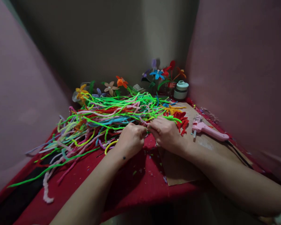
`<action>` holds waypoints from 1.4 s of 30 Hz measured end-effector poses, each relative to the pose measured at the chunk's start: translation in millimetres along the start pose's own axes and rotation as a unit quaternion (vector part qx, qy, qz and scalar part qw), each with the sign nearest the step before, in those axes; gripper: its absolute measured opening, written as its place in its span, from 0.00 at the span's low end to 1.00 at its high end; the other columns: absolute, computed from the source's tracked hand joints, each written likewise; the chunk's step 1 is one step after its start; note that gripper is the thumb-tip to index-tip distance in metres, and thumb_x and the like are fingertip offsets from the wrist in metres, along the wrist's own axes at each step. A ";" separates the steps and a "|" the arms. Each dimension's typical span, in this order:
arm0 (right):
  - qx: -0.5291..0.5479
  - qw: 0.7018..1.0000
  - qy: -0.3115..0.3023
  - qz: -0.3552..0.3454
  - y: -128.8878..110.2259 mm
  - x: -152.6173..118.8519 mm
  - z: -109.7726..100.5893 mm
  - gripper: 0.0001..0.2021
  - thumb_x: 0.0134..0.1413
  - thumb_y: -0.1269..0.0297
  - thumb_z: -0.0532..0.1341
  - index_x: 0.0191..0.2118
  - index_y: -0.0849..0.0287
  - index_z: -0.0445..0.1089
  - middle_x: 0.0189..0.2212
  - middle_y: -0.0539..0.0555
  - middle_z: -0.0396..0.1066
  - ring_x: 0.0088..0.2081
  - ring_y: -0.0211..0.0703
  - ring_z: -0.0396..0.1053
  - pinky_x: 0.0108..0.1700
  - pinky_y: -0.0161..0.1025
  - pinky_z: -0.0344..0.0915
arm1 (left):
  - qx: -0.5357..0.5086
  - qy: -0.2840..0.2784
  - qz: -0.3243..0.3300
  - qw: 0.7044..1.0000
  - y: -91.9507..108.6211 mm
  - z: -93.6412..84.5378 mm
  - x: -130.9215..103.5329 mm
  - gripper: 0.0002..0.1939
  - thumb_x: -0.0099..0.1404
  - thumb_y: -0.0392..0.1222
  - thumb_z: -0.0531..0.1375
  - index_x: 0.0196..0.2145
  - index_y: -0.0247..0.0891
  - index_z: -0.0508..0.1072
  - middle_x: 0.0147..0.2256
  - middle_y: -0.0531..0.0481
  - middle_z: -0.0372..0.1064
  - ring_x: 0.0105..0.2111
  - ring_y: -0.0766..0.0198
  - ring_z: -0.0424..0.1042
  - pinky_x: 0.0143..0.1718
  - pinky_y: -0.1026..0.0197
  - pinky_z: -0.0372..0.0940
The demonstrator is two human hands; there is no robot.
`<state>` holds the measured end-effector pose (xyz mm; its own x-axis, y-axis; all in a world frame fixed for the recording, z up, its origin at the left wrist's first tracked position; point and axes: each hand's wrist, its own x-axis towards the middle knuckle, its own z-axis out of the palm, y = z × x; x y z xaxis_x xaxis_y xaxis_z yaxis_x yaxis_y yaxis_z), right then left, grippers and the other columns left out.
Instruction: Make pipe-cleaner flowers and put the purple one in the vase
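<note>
My left hand (133,137) and my right hand (166,132) meet fingertip to fingertip over the front of the pile. Both are closed in a pinch. Between them shows a short dark-green bit, seemingly part of a pipe cleaner; the fingers hide most of it. Bright green pipe-cleaner ends (174,118) stick out just beyond my right hand. Behind and left of my hands spreads a large tangled heap of pipe cleaners (112,109) in green, pink, blue, red and yellow. Red looped pipe-cleaner pieces (183,120) lie right of my right hand.
A pink glue gun (209,129) with a black cord rests on a brown board (180,168) at right. Pipe-cleaner flowers (158,74) and a lidded jar (181,90) stand along the back wall. Small scraps dot the red cloth (135,190). Pink sheets hang on both sides.
</note>
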<state>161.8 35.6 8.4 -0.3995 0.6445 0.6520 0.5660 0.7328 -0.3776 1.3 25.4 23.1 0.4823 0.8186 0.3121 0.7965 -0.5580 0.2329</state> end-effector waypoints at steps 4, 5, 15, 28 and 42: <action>0.289 0.920 -0.091 0.247 7.8 12.5 -11.4 0.05 0.43 0.69 0.62 0.21 0.62 0.68 0.19 0.49 0.64 0.23 0.35 0.58 0.27 0.34 0.54 | -0.021 0.031 0.116 0.993 -2.6 -6.1 -1.5 0.12 0.55 0.28 0.53 0.18 0.36 0.69 0.19 0.52 0.67 0.23 0.67 0.63 0.34 0.61 0.58; 0.379 0.865 -0.109 0.311 8.8 14.3 -12.1 0.05 0.41 0.69 0.63 0.21 0.62 0.68 0.17 0.47 0.62 0.21 0.32 0.56 0.24 0.33 0.51 | -0.055 0.044 0.125 0.990 -2.6 -9.0 -2.1 0.11 0.57 0.29 0.54 0.21 0.36 0.71 0.21 0.52 0.69 0.24 0.66 0.65 0.35 0.61 0.59; 0.570 0.744 0.067 0.342 -23.7 3.4 2.9 0.08 0.43 0.66 0.64 0.21 0.60 0.64 0.14 0.43 0.55 0.16 0.29 0.48 0.19 0.31 0.46 | -0.368 0.193 -0.184 0.891 17.4 -15.2 -2.7 0.06 0.55 0.37 0.59 0.24 0.35 0.74 0.22 0.54 0.71 0.24 0.67 0.67 0.27 0.66 0.62; -0.095 0.986 0.110 -0.083 -9.1 -4.6 -5.3 0.13 0.56 0.72 0.52 0.23 0.61 0.68 0.20 0.55 0.66 0.27 0.41 0.62 0.32 0.38 0.59 | 0.013 0.145 0.017 0.989 7.3 -0.4 -4.7 0.10 0.60 0.33 0.54 0.25 0.37 0.73 0.24 0.51 0.72 0.26 0.64 0.66 0.36 0.59 0.57; 0.504 0.759 -0.163 0.379 4.6 10.4 -15.1 0.04 0.35 0.68 0.63 0.19 0.62 0.68 0.12 0.44 0.57 0.15 0.29 0.49 0.17 0.31 0.42 | -0.023 0.058 0.207 0.976 -4.0 -26.9 -3.8 0.11 0.64 0.34 0.51 0.30 0.38 0.72 0.27 0.52 0.73 0.29 0.68 0.69 0.45 0.59 0.57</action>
<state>171.1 42.4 23.4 -0.4839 0.8640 -0.1392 -0.0512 -0.1867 -0.9811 -13.6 20.9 45.8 0.7126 0.5021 0.4900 0.5231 -0.8457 0.1058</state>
